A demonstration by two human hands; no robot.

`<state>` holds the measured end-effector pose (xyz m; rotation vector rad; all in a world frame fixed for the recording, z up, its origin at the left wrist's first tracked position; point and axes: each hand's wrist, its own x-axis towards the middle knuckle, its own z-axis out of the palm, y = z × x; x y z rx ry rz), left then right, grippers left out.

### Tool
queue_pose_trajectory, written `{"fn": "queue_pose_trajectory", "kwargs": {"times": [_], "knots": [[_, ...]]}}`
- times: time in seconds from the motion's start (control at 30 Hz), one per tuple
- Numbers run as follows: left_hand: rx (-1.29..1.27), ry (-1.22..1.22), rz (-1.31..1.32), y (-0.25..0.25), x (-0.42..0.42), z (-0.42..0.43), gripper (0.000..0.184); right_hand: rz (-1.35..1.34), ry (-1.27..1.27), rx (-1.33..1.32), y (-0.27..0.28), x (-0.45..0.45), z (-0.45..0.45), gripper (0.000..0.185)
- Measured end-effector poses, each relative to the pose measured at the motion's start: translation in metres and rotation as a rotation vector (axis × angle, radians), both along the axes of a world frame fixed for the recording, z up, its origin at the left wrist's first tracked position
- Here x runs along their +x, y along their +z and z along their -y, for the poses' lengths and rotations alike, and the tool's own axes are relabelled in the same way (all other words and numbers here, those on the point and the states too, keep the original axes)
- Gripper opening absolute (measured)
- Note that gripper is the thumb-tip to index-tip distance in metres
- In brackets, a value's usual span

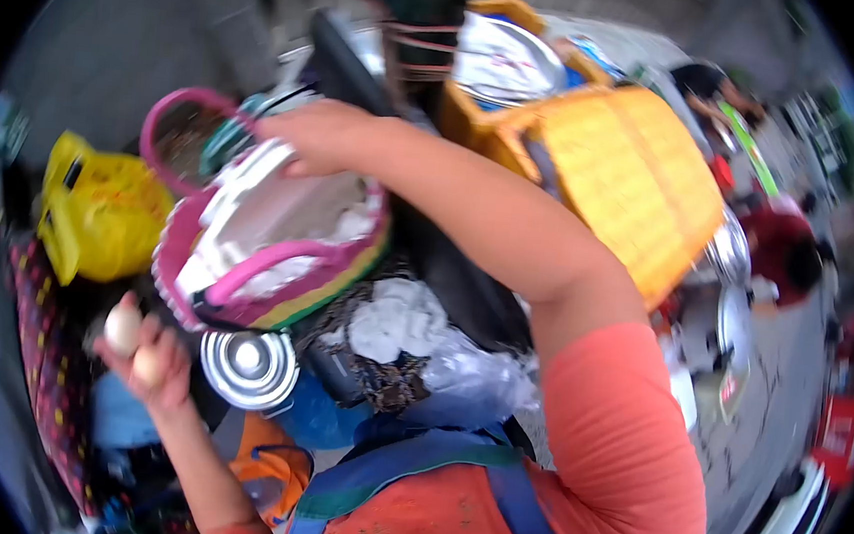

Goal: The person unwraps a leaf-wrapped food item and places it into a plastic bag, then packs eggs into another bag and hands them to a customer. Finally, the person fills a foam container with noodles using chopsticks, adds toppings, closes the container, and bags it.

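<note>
Two eggs (123,329) rest in my left hand (163,367), its fingers curled around them at the lower left. My right hand (317,138) reaches across to a woven basket (335,285) striped pink, yellow and green, with pink handles. Its fingers close on the upper edge of a white liner (242,192) inside the basket; blur hides the exact grip. A greyish, see-through surface shows within the liner. Just below the basket is a round, ringed metal lid (247,355).
A yellow plastic bag (100,211) stands left of the basket. A large yellow-orange crate (624,182) is at the right, beside a box holding a metal pot lid (508,63). White cloth (398,320) and clear plastic (473,381) lie before me. Other people (779,250) are farther right.
</note>
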<state>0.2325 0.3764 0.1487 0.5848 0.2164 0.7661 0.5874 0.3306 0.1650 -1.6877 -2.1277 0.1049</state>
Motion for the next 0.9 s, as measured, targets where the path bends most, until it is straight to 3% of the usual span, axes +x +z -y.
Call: {"fn": "queue_pose_trajectory", "kwargs": {"times": [0.07, 0.1, 0.17, 0.3, 0.43, 0.47, 0.57, 0.63, 0.7, 0.83, 0.9], "knots": [[0.144, -0.175, 0.212, -0.01, 0.002, 0.008, 0.065, 0.089, -0.088, -0.132, 0.027, 0.009, 0.037, 0.055], [0.182, -0.233, 0.258, -0.012, 0.002, 0.015, 0.064, 0.094, -0.095, 0.023, 0.025, 0.014, 0.057, 0.065], [0.221, -0.129, 0.265, -0.008, 0.003, 0.038, 0.067, 0.056, -0.226, -0.035, 0.047, 0.006, 0.106, 0.065], [0.402, -0.203, 0.315, 0.025, 0.006, 0.084, 0.066, 0.059, -0.246, 0.158, 0.067, -0.01, 0.216, 0.059], [0.572, -0.162, 0.281, 0.058, 0.009, 0.121, 0.065, -0.081, -0.357, 0.531, 0.069, -0.021, 0.35, 0.052], [0.654, -0.279, 0.391, 0.07, 0.029, 0.144, 0.068, -0.088, -0.446, 0.576, 0.064, -0.023, 0.388, 0.051], [0.747, -0.366, 0.414, 0.093, 0.073, 0.215, 0.06, -0.196, -0.687, 0.673, 0.023, -0.032, 0.513, 0.046], [0.645, -0.419, 0.376, 0.077, 0.085, 0.239, 0.064, -0.419, -0.87, 0.531, -0.017, -0.047, 0.598, 0.04], [0.552, -0.27, 0.282, 0.071, 0.113, 0.308, 0.065, -0.581, -1.049, 0.345, -0.066, -0.07, 0.675, 0.036], [0.448, -0.417, 0.229, 0.065, 0.169, 0.425, 0.068, -0.774, -1.19, 0.106, -0.149, -0.127, 0.794, 0.027], [0.414, -0.524, 0.177, 0.063, 0.192, 0.472, 0.059, -0.9, -1.27, 0.071, -0.163, -0.156, 0.825, 0.025]]}}
